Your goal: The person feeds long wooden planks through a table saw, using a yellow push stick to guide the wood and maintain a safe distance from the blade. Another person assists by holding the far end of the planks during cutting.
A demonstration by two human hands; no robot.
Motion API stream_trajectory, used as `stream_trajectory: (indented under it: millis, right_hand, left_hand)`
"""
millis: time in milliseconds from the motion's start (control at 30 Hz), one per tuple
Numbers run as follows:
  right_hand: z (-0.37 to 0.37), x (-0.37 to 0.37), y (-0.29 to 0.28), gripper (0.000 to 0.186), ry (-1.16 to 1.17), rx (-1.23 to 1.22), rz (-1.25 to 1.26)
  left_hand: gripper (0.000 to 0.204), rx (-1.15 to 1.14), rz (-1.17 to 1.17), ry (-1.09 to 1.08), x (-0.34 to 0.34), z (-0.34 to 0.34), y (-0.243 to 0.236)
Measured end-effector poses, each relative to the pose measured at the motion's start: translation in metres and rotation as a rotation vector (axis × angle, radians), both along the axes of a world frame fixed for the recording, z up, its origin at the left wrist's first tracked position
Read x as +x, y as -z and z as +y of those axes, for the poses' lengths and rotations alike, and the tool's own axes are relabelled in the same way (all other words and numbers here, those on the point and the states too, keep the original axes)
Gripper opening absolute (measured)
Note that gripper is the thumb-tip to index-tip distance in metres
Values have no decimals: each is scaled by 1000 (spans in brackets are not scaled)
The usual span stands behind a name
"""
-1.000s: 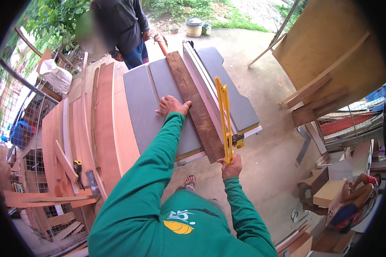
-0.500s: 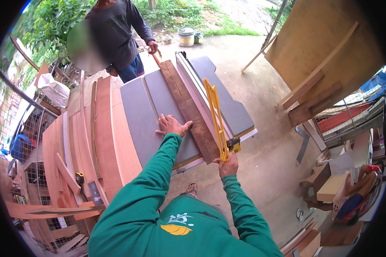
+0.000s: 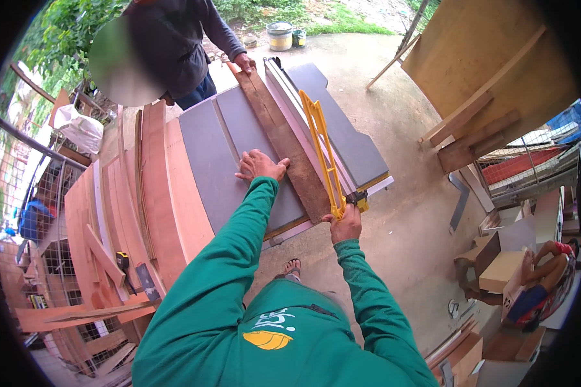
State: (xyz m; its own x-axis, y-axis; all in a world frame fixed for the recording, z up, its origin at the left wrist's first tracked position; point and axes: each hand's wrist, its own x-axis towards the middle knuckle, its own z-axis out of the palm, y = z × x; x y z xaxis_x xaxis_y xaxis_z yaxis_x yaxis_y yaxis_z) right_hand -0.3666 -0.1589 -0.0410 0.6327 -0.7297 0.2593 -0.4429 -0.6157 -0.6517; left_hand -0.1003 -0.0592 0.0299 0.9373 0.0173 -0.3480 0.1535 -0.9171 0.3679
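A long dark brown board [image 3: 281, 145] lies on the grey saw table [image 3: 210, 148], beside a long metal fence [image 3: 290, 97]. My left hand [image 3: 261, 166] rests with fingers spread on the table, its thumb against the board's left edge. My right hand [image 3: 343, 224] grips the lower end of a long yellow plastic push stick [image 3: 326, 148] at the board's near end. A black and yellow fence fitting [image 3: 358, 200] sits just right of it. At the far end, a person in dark grey [image 3: 174, 51] has a hand [image 3: 244, 63] on the board.
Stacked reddish planks [image 3: 155, 180] with a tape measure [image 3: 122, 261] lie left. A large plywood sheet [image 3: 490, 58] with timber braces stands right. Two buckets [image 3: 279, 35] are behind. A seated person's legs [image 3: 542, 274] show lower right among wooden boxes [image 3: 500, 271].
The board and my right hand with the push stick have moved forward, away from me. The other person's hand has moved onto the board's far end. My left hand stays spread beside it.
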Motion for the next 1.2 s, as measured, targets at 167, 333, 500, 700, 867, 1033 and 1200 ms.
stream_trajectory:
  millis: [167,333,500,700,867,1033,1200]
  right_hand:
    - [3,11,-1,60,41,-57,-30]
    - [11,22,3,61,114,-1,63]
    - [12,15,13,79,101,14,101]
    - [15,-74,-75,48,-218,-4,-203]
    - [47,-215,-132,34,-81,338,32]
    - [65,-274,-133,33,-16,474,234]
    - [69,-274,-128,31,-30,289,248]
  left_hand:
    - [116,-34,-15,-50,5,-4,7]
    - [119,-64,-51,-69,-8,5,14]
    - [116,6,-21,-8,-25,8,5]
    - [108,49,-135,-14,-20,7,14]
    - [104,8,-72,11,-25,3,5]
    - [100,85,-124,6,-25,1,7]
    - [100,70,-97,12,-25,3,5]
